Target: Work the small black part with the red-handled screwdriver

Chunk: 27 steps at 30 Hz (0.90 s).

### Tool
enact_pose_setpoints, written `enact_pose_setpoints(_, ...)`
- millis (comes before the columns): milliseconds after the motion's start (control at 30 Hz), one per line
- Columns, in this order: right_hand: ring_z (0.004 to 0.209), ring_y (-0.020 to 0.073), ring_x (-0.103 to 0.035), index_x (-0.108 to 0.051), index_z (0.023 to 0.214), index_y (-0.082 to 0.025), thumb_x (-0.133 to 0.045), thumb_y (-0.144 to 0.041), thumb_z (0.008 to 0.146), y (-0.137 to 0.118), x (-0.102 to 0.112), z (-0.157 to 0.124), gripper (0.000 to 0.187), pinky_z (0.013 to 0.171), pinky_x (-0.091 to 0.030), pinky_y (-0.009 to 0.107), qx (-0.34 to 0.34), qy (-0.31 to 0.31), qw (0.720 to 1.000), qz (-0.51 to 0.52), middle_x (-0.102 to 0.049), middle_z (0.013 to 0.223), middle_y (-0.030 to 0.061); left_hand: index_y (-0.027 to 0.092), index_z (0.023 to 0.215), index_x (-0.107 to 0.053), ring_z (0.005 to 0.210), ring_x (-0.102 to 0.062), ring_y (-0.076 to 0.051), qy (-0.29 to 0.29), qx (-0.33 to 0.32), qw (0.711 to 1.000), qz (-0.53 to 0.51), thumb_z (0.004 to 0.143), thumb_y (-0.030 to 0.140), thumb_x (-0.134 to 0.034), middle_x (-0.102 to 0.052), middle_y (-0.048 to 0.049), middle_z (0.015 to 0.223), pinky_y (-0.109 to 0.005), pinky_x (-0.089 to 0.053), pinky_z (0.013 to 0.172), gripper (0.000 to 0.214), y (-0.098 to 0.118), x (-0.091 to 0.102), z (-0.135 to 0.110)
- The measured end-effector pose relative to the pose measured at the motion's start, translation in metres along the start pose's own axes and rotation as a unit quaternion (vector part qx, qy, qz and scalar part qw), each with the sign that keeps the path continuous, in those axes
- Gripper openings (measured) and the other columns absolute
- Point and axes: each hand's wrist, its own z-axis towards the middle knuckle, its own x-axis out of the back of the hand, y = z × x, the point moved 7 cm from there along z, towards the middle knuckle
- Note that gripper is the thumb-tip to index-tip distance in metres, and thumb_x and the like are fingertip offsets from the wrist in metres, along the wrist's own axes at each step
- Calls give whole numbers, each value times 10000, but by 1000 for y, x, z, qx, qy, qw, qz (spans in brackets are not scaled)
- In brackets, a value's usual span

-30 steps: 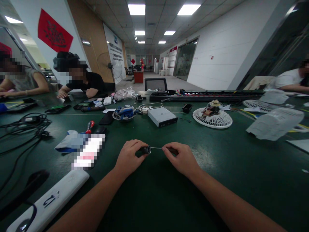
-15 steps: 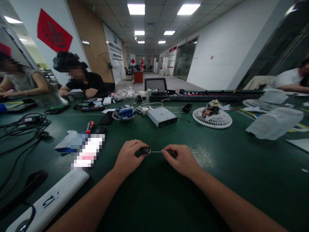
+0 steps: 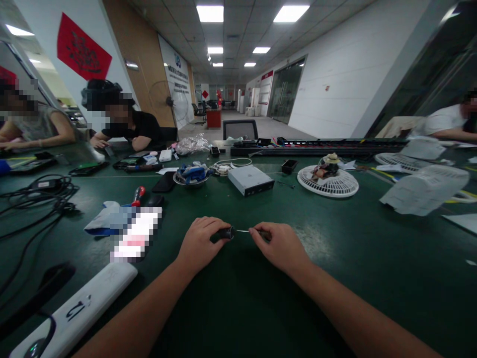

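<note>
Both hands are close together over the green bench (image 3: pixel 372 278): your left hand (image 3: pixel 197 242) has its fingers (image 3: pixel 210 227) curled around a short dark cylinder (image 3: pixel 224 232) with a metal rim, and your right hand (image 3: pixel 281 247) pinches a small dark-handled tool (image 3: pixel 243 230) between its fingers (image 3: pixel 259 230). That tool's thin steel shaft points at the cylinder, its tip just beside the rim, and both pieces are held in your grip, well apart from the grey metal box (image 3: pixel 250 180) farther along the bench
</note>
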Motion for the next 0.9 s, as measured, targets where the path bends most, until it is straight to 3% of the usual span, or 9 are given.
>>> enact_pose_setpoints(167,479,130,-527,-709,735,-216,-502,-400,900,-2,-3,-1,322,468,-296,269,2,-40,999,0,-648,577,5,262,1002,-665,937,-623,-231,-5,8,1000,3,759,157,-714,-705,-15,1003,-412,-455,832,269,-2,-1,0)
enact_pose_setpoints(400,481,130,-514,-670,698,-208,-468,-451,914,6,-9,0,382,462,-264,269,-26,-48,998,-24,-646,599,15,259,998,-668,948,-623,-227,3,16,1000,7,749,129,-721,-703,-5,1002,-415,-454,847,286,-2,1,0)
enact_pose_setpoints(667,486,124,-516,-658,698,-199,-462,-435,926,7,-11,2,383,480,-292,271,-13,-63,997,36,-613,565,2,256,1002,-667,953,-620,-226,-7,20,1000,10,755,124,-724,-698,-8,1016,-410,-452,844,285,-2,0,0)
enact_pose_setpoints(900,470,122,-494,-656,648,-197,-456,-452,917,6,-8,0,421,461,-248,269,-49,-60,997,-28,-633,580,18,252,1005,-674,947,-613,-219,-13,22,999,22,749,124,-729,-694,-4,1011,-394,-439,836,291,-2,-1,1)
